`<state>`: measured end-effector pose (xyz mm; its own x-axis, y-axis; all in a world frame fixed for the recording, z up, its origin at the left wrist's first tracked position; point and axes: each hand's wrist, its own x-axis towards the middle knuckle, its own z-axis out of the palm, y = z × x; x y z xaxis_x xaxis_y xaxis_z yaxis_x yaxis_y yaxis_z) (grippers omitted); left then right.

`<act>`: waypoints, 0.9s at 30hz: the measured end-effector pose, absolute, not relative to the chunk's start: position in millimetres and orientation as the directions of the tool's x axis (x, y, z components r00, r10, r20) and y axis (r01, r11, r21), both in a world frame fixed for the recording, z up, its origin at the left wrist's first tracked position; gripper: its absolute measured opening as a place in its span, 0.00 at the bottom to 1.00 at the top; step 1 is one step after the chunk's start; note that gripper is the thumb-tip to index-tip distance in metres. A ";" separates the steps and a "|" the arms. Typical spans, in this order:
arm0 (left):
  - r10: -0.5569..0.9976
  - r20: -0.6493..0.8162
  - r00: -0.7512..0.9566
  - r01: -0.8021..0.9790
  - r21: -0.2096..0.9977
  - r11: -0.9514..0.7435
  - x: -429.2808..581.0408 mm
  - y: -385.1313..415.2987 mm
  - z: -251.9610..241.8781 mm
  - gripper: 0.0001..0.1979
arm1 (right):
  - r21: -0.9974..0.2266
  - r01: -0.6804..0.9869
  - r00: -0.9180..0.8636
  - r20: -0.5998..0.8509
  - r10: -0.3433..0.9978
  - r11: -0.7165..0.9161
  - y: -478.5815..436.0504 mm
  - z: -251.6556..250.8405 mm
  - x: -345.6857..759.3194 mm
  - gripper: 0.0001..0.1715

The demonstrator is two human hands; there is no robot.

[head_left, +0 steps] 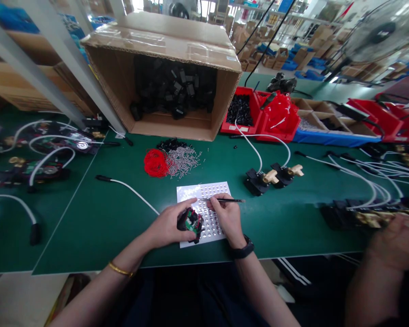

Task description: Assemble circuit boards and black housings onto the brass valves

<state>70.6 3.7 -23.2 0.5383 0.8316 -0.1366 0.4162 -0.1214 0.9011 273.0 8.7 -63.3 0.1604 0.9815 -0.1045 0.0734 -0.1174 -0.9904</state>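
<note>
My left hand (173, 225) is closed around a small black housing with a green circuit board (192, 221) showing in its open face. A white cable (136, 188) with a black end runs out from behind that hand across the table. In my right hand (228, 218) a pair of dark tweezers (230, 200) is pinched, lying almost level with its thin tip pointing left. Both hands are over a white sheet (187, 193) carrying rows of small shiny round pieces. The tips of the tweezers are too fine to show whether they hold anything.
Red rings (156, 163), small metal pins (182, 161) and black bits lie behind the sheet. Beyond stands a cardboard box (163, 45) of black parts. Red bins (276, 118) line the back right. Black units with brass fittings (270, 176) stand right, near another person's hand (400, 240).
</note>
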 end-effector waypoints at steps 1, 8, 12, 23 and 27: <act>0.857 -0.101 0.506 0.368 0.924 -0.108 69.9 0.9 -23.9 0.38 | -0.992 0.061 0.168 -0.100 0.981 -0.111 8.4 -64.5 272.4 0.14; 0.983 0.113 0.148 0.262 0.954 -0.149 68.8 -15.8 -40.5 0.36 | -0.950 -0.296 0.225 -0.174 0.959 -0.103 5.6 -55.0 275.6 0.17; 0.989 0.124 0.086 0.231 0.963 -0.140 72.6 -19.0 -51.1 0.36 | -0.782 -0.583 0.100 -0.339 0.935 -0.221 -7.7 -30.4 267.3 0.18; 0.967 0.244 0.073 0.283 0.925 -0.255 72.3 -22.7 -62.7 0.29 | -0.793 -0.575 0.096 -0.310 0.946 -0.201 -26.9 -8.4 229.6 0.15; 0.964 0.256 0.075 0.299 0.916 -0.266 72.2 -21.8 -60.1 0.28 | -0.795 -0.570 0.098 -0.318 0.943 -0.209 -24.7 -7.0 231.7 0.16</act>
<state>72.2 -21.8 -60.1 0.0748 0.9638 0.2558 0.2993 -0.2664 0.9162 231.7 -24.7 -7.0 0.0976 0.9431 -0.3179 -0.5696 -0.2090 -0.7949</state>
